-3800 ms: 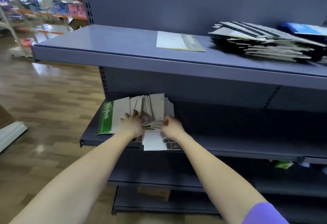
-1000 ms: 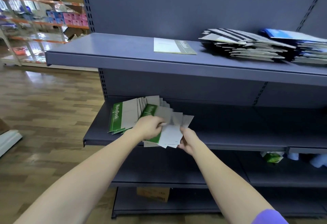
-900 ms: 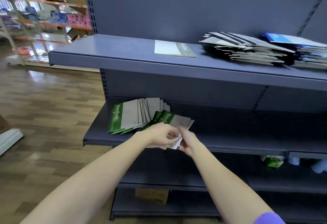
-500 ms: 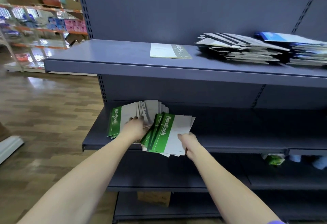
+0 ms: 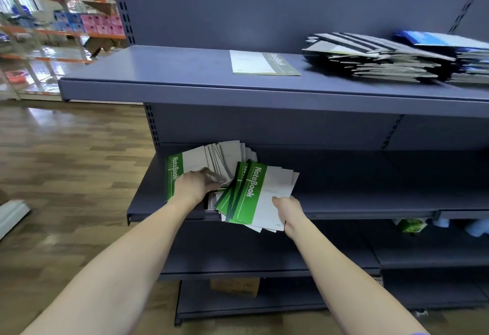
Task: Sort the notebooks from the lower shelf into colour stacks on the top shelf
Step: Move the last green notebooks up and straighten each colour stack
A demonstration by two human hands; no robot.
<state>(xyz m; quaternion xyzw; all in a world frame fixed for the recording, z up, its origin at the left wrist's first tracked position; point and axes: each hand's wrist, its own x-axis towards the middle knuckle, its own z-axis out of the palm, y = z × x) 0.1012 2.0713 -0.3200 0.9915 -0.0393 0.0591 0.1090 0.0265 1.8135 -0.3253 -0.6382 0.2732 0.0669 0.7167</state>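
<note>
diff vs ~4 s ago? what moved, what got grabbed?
The right hand now grips a bunch of green-spined notebooks, pulled forward out of the fanned grey pile to the lower shelf's front edge. The left hand stays on that pile. The top shelf stacks are unchanged.

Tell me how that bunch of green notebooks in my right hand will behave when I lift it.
The green notebooks look thin, so probably light and bendy. They are already fanned, so they may slide apart; the right hand holds only one edge.
</note>
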